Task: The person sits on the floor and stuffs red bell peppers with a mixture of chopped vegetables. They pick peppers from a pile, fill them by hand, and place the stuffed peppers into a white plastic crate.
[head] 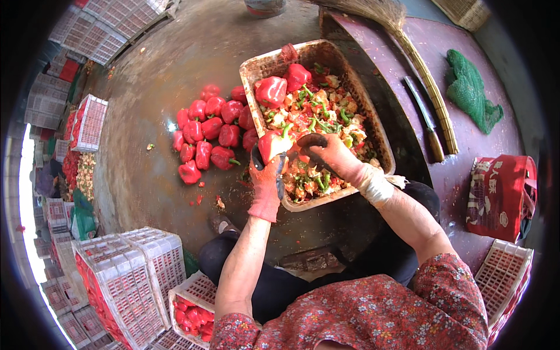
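My left hand (266, 186), in an orange glove with dark finger coating, grips a red bell pepper (267, 146) with a green stem and a pale patch on its side. Close by on the right is my gloved right hand (334, 153), its fingers bent; whether it holds anything is hidden. Both are over a stained plastic crate (390, 159). Inside it lie pepper cores and stems (302, 116), with two red peppers (270, 92) at the far left. Beside the crate, several red bell peppers (212, 127) are piled on the wet floor.
On the purplish surface at right lie a straw broom (426, 81), a knife with a wooden handle (434, 144), a green mesh bag (470, 89) and a red bag (498, 197). White crates of peppers (131, 280) stand at lower left; stacked crates (103, 28) occupy the upper left.
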A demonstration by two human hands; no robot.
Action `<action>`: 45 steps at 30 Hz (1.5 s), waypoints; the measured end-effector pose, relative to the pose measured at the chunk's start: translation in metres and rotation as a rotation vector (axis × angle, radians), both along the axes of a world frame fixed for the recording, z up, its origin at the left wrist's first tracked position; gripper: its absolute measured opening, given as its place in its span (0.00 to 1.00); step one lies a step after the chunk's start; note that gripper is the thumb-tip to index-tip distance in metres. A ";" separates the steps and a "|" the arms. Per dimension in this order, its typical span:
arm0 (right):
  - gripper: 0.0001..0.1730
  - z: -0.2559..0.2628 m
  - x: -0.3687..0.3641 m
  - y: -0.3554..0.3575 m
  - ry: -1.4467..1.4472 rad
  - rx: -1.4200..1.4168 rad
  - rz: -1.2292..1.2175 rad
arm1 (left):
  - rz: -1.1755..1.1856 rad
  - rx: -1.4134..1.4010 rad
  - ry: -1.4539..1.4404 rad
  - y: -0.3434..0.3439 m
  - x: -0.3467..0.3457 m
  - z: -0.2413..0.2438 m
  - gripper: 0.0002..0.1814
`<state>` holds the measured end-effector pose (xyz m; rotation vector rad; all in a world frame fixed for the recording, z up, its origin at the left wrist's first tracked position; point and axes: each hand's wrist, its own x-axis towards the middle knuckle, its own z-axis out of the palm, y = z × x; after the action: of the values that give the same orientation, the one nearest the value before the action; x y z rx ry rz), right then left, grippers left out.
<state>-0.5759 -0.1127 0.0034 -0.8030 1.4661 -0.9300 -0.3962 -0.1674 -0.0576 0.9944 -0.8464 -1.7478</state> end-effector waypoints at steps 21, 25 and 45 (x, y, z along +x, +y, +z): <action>0.16 -0.012 -0.021 0.004 -0.950 0.019 -0.037 | -0.233 -0.851 -0.577 0.025 -0.026 0.036 0.38; 0.18 -0.024 -0.029 0.007 -0.295 -0.246 0.055 | -0.313 -0.444 -0.260 0.027 -0.031 0.042 0.37; 0.20 -0.034 -0.018 0.034 0.168 -0.338 0.304 | -0.493 -0.085 -0.046 0.027 -0.025 0.007 0.27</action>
<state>-0.5934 -0.0787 -0.0306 -1.3405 1.2951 -0.9031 -0.4211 -0.1408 -0.0508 0.8148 -1.2651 -2.0806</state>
